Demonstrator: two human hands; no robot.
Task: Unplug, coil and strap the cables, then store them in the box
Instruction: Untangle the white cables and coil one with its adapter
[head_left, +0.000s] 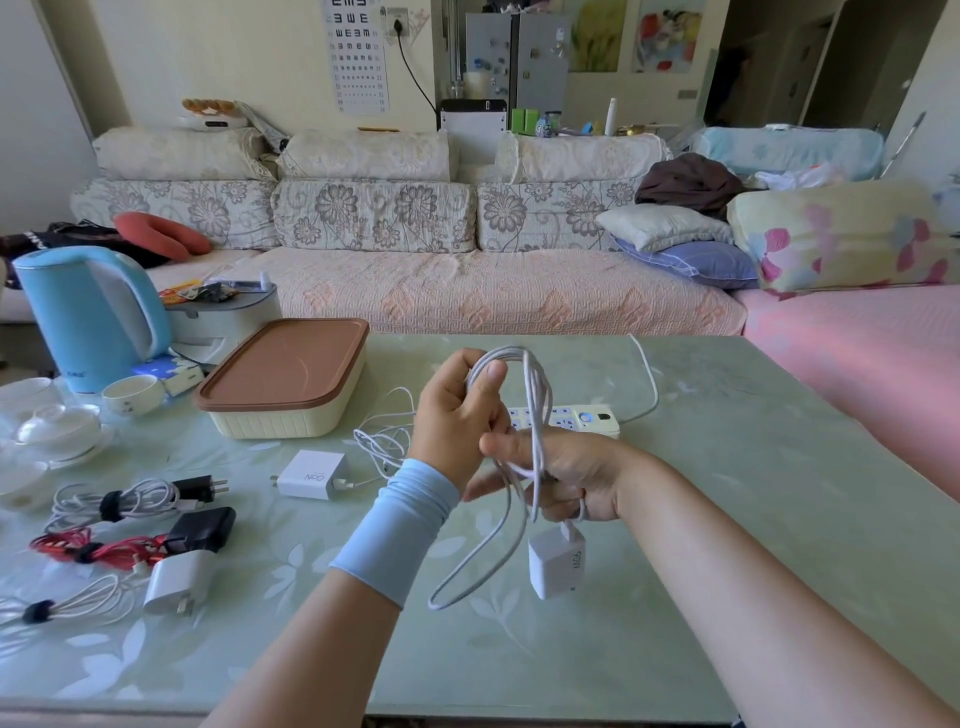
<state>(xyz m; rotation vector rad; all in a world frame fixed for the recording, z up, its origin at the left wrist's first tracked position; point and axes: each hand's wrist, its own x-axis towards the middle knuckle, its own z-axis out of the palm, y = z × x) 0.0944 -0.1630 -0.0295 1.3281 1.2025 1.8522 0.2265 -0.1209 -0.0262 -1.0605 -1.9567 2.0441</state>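
Left hand (457, 410) gripping white cable (530, 415) loops, right hand (566, 478) pinching strands, charger (556, 564) dangling

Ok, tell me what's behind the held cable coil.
A white power strip lies behind the cable coil, right end showing; the left hand and coil cover its left end.
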